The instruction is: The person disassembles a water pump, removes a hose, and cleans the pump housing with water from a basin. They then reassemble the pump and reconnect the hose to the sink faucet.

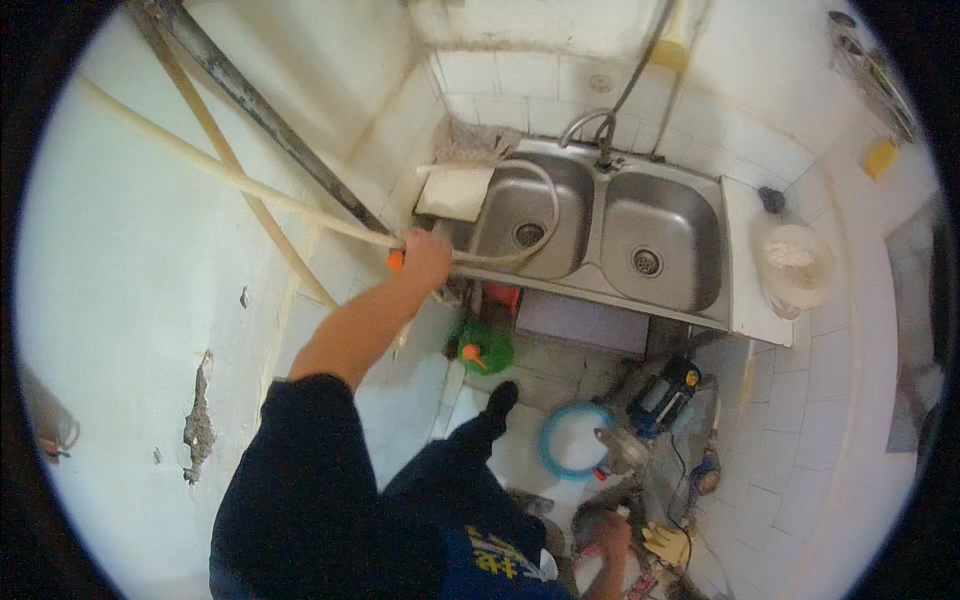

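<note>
My left hand is closed around a pale flexible hose at the left front corner of a double steel sink. An orange piece shows beside the fingers; what it belongs to is partly covered. Beyond the hand, the hose loops over the left basin. Low at the right, my right hand reaches down towards the floor, close to a small white piece and a dark round container. Whether its fingers hold anything is unclear. Yellowish gloves lie just right of it.
A dark pipe slants down the left wall. Under the sink are a green container with an orange-handled item and a pale purple box. A blue-rimmed basin and a dark appliance with a cord stand on the floor.
</note>
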A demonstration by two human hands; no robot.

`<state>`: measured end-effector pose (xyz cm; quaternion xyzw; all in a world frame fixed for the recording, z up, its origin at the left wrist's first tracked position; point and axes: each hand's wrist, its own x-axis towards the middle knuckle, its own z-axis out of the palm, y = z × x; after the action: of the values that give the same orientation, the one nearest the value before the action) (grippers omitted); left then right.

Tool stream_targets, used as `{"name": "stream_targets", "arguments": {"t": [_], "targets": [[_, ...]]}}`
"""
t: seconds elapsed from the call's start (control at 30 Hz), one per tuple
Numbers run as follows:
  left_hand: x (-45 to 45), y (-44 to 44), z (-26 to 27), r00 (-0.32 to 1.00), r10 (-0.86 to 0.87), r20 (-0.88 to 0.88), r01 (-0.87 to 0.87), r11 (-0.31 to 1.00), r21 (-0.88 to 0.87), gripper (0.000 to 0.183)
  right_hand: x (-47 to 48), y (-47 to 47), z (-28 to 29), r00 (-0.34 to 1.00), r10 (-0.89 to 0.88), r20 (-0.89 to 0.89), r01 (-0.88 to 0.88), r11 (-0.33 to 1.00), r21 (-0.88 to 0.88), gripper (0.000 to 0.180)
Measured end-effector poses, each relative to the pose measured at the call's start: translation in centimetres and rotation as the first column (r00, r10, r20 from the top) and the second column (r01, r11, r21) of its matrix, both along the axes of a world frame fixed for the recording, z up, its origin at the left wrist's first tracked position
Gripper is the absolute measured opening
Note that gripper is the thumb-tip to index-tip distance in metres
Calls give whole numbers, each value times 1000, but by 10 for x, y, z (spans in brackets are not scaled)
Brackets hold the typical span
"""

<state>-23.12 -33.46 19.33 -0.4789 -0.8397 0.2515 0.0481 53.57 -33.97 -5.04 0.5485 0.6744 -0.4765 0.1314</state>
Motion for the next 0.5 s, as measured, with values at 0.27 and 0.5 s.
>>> {"name": "stream_targets", "arguments": {"t": [0.27,0.5], "targets": [[21,7,52,938,-46,342,53,998,-13,20,-171,22,100,935,-276,-224,193,924,-331,32],[173,-63,129,827,-11,562,-95,983,158,19,-402,83,221,582,-735,-348,81,478,-874,66]]}}
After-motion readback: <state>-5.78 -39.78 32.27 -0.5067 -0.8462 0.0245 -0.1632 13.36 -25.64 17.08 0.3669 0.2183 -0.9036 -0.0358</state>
